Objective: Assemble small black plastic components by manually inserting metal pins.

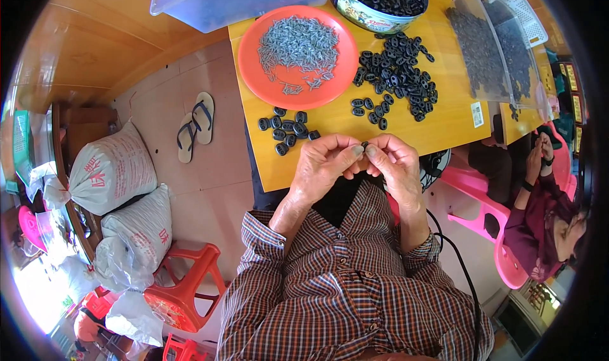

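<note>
At the table's near edge, my left hand (327,164) and my right hand (394,164) meet, thumbs and fingers pinched together around a small black plastic piece (365,144). Most of that piece is hidden by the fingertips. Left of the hands lies a small group of thicker black pieces (287,127). Beyond the hands spreads a loose pile of flat oval black pieces with holes (399,66), some lying apart at its near side. An orange-red plate (250,75) holds many thin silvery metal pins (298,44).
Behind the plate stand a clear bluish plastic bin (216,6) and a round tin (380,23) of black pieces. A clear box (476,50) of dark parts sits right. Another person (539,215) sits by pink chairs. Slippers (196,126), white sacks (114,164) and a red stool (184,291) are left.
</note>
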A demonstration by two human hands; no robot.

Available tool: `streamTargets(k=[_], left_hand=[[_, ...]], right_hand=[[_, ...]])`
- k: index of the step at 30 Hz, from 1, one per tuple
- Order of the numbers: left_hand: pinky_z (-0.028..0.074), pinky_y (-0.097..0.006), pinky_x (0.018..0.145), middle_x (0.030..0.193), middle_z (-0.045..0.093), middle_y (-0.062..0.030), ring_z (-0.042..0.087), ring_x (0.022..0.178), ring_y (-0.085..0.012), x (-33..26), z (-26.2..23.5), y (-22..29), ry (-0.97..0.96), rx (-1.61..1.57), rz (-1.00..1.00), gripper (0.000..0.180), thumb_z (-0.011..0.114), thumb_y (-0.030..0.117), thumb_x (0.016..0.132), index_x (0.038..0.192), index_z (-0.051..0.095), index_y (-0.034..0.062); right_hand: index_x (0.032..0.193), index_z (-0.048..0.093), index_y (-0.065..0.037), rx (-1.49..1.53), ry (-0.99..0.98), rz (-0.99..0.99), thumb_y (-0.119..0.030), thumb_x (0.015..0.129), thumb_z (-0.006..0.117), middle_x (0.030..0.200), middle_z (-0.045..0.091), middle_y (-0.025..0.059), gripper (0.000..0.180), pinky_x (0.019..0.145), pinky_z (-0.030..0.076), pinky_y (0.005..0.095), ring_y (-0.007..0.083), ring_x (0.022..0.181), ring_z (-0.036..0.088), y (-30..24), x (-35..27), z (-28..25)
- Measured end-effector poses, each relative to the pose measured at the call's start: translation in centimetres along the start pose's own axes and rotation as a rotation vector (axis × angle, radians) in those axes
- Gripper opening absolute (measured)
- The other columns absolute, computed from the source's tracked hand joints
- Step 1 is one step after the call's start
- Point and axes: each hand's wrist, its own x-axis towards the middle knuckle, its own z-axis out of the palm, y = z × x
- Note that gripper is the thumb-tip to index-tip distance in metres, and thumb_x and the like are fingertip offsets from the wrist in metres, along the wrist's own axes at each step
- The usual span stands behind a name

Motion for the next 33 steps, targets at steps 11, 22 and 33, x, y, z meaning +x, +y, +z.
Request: streamTargets(k=[11,22,33], left_hand=[[0.049,-0.031,0.068,0.091,0.059,-0.0096,0.059,0.076,-0.0206,1.5,-1.3,2.9,0.394,1.108,0.684,0.021,0.074,0.007,0.074,0.093,0.065,0.0013],[0.028,-0.050,0.097,0.110,0.053,-0.0077,0.047,0.105,-0.0277,3.7,-3.2,5.1,0.349,1.639,0.719,0.047,0.075,0.034,0.071,0.107,0.066,0.0056],[0.028,-0.048,0.099,0.104,0.056,-0.0065,0.049,0.103,-0.0269,3.7,-3.6,5.2,0.323,1.616,0.694,0.035,0.074,0.029,0.072,0.098,0.068,0.0056]], right_hand=[[0.090,0.061,0.000,-0.108,0.065,-0.041,-0.014,0.092,0.061,0.069,0.056,-0.0011,0.014,0.054,0.043,0.0182,0.0044,0.058,0.051,-0.5,0.3,0.4],[0.088,0.062,0.000,-0.119,0.105,-0.019,-0.018,0.090,0.064,0.071,0.058,0.0003,0.018,0.054,0.043,0.0183,0.0052,0.059,0.053,-0.4,0.4,0.5],[0.087,0.062,0.000,-0.155,0.104,-0.002,-0.018,0.090,0.064,0.071,0.057,-0.0006,0.018,0.055,0.042,0.0185,0.0050,0.059,0.052,-0.1,0.5,0.3]])
